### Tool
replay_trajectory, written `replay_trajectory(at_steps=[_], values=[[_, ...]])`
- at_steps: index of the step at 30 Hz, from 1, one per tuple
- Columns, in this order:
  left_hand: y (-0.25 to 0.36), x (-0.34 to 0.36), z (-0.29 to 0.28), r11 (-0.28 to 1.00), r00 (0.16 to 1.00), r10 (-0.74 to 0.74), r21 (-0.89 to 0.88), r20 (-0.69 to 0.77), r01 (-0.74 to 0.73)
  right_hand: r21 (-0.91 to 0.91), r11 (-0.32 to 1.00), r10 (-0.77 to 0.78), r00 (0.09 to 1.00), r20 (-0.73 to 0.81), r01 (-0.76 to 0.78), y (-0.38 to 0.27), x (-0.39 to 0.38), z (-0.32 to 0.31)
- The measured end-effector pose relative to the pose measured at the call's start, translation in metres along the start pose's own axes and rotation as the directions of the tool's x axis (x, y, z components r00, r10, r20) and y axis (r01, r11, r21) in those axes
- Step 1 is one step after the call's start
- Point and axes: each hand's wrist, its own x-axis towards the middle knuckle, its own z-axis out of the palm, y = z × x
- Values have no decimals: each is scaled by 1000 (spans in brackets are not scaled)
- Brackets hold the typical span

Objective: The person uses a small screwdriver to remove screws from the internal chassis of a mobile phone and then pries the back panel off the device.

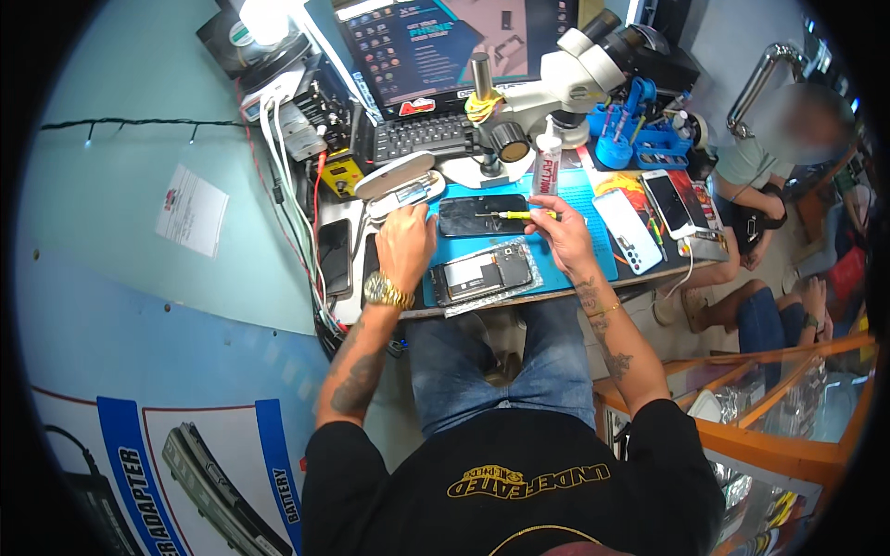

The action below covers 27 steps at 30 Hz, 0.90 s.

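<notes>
Black shirt cloth (389,500) fills the bottom of the frame, closest to the camera. Mid-frame, slightly above center, one dark phone panel (461,221) lies flat on the blue mat (553,280). It looks light, stiff and smooth — probably slippery, and fragile if bent or pressed at one spot; the long edges seem the best hold. The right hand (561,230), right of center, pinches a yellow-handled tool (514,215), whose thin shaft reaches over the panel; whether the tip touches cannot be told. The left hand (406,239), left of center, is curled just beside the panel's left end, its fingertips too hidden to tell whether they grip anything. The hands are apart.

Counted: one opened phone (505,266) on bubble wrap below the panel, two pale phones — one back-up (628,232), one screen-up (667,204) — at right, one dark phone (335,255) at left, one white bottle (547,169), one microscope (573,82).
</notes>
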Motion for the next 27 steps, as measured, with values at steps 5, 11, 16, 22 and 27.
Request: replay_trajectory(at_steps=[5,11,16,22,27], values=[[48,-43,-27,918,999,40,-396,26,-26,-222,974,-39,999,13,41,-24,-5,4],[64,-83,-11,921,987,145,-374,73,-108,-830,470,-157,954,256,301,-95,-35,48],[69,-85,9,927,997,82,-367,3,-75,-842,245,-115,877,467,481,-90,-32,52],[66,-86,10,923,997,76,-377,-24,-80,-847,182,-66,866,496,499,-91,-29,60],[65,-88,11,923,997,73,-377,-29,-79,-835,213,-75,861,504,507,-91,-29,64]])
